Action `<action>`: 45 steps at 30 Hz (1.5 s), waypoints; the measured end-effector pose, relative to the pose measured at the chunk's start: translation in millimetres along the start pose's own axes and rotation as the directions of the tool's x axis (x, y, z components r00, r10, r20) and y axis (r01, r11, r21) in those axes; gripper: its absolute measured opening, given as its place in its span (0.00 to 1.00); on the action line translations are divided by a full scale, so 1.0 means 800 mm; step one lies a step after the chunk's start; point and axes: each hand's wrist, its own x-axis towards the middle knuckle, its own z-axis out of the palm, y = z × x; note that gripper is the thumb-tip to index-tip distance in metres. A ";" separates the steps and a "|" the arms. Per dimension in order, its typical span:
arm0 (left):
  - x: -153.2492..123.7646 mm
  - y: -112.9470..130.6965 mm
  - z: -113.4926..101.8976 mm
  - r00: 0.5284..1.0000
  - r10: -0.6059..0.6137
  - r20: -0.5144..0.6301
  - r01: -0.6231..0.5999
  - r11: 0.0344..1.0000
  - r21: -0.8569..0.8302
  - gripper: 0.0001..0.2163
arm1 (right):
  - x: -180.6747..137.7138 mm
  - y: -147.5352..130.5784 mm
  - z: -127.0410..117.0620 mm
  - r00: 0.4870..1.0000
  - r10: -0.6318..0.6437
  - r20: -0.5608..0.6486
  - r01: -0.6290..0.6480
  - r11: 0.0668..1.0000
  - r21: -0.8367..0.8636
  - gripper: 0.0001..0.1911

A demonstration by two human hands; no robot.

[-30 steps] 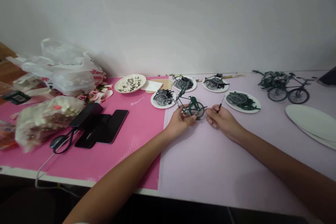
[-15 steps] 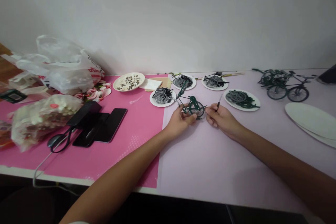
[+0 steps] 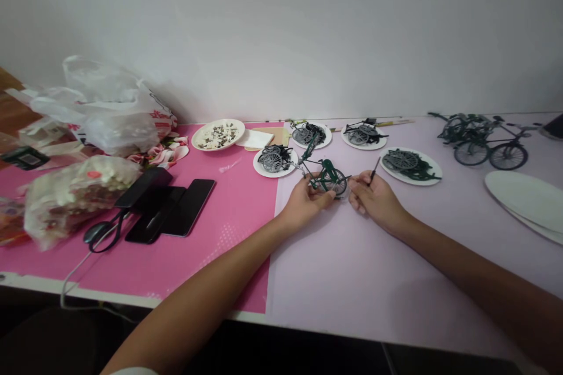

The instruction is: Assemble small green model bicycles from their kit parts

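Observation:
A small green model bicycle [image 3: 328, 169], partly assembled, is gripped in my left hand [image 3: 308, 204], with fingers closed round its lower frame and rear wheel. Its front end points up and away, and no front wheel shows on it. Close by on the right, my right hand [image 3: 376, 198] is closed on a thin dark tool [image 3: 374, 171] resembling a small screwdriver, which sticks up between thumb and fingers. The right fingertips are just beside the wheel; whether they touch it I cannot tell.
Plates of grey wheels and black parts [image 3: 271, 160] and a plate of green parts [image 3: 411, 165] stand behind my hands. Finished-looking bicycles [image 3: 490, 149] and stacked white plates [image 3: 528, 199] are at right. Phones [image 3: 189, 208], a bowl [image 3: 217, 143] and plastic bags [image 3: 118, 123] lie left.
The whole view has shifted slightly. My hands keep nearly the same pose around the bicycle, and the tool in my right hand leans a little more to the right.

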 end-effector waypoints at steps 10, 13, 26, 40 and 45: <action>-0.003 0.001 -0.001 0.999 0.037 0.010 -0.038 0.993 0.111 0.33 | -0.012 0.005 0.013 0.985 -0.109 -0.132 0.110 0.994 0.004 0.35; -0.003 -0.001 -0.003 0.998 0.060 0.004 -0.060 0.989 0.136 0.34 | -0.013 0.004 0.014 0.983 -0.125 -0.137 0.126 0.992 -0.001 0.35; -0.006 0.008 -0.001 0.998 0.056 -0.021 -0.053 0.989 0.136 0.28 | -0.013 -0.004 0.013 0.988 -0.095 -0.120 0.097 0.995 0.013 0.39; -0.002 0.006 -0.005 0.999 0.050 -0.004 -0.050 0.999 0.015 0.32 | -0.018 -0.005 0.014 0.976 -0.208 -0.058 0.207 0.978 -0.028 0.33; -0.001 0.005 -0.006 0.998 0.067 -0.013 -0.066 0.997 0.033 0.31 | -0.021 -0.007 0.012 0.921 -0.387 -0.046 0.363 0.895 -0.260 0.19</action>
